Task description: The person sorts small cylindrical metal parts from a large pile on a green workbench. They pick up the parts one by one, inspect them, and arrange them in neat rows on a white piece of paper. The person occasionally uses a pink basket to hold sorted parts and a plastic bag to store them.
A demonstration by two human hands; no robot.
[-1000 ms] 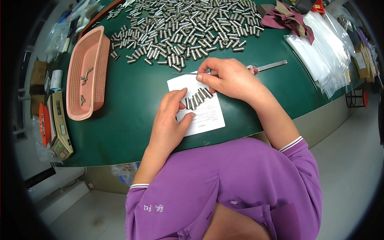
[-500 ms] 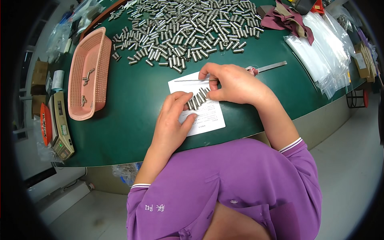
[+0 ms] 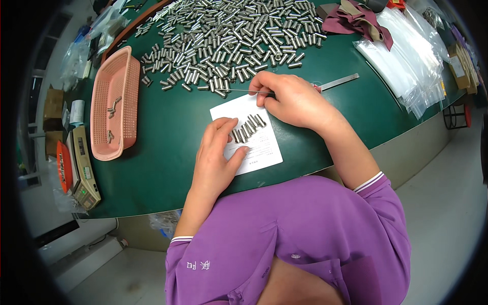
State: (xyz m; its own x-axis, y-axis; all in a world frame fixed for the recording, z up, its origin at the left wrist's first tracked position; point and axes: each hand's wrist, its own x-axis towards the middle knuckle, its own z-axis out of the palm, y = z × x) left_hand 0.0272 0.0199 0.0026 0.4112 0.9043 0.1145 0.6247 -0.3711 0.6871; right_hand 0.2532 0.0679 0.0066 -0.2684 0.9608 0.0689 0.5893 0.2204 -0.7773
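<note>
On a printed white sheet [image 3: 262,156] lies a short row of shiny metal pins [image 3: 247,128], side by side at a slant. My left hand [image 3: 215,147] rests at the row's left end, thumb and fingers apart and curved around the nearest pins; whether a fingertip touches one is unclear. Above the sheet's far right corner, my right hand [image 3: 294,99] is closed on a thin metal rod [image 3: 241,90] that points left toward the pile. Its other end is hidden in the hand. Behind that hand lies a flat metal strip [image 3: 339,82] with a red part.
A large pile of metal pins [image 3: 229,40] covers the far table. To the left stand a pink basket [image 3: 134,101] holding a few pins and a scale [image 3: 84,170] with an orange tray [image 3: 64,165]. Plastic bags [image 3: 401,61] and a maroon cloth [image 3: 356,23] lie right.
My right hand has pulled back from the pins, up and away, with the rod still in it. The row of pins now shows uncovered. My left hand has stayed beside it.
</note>
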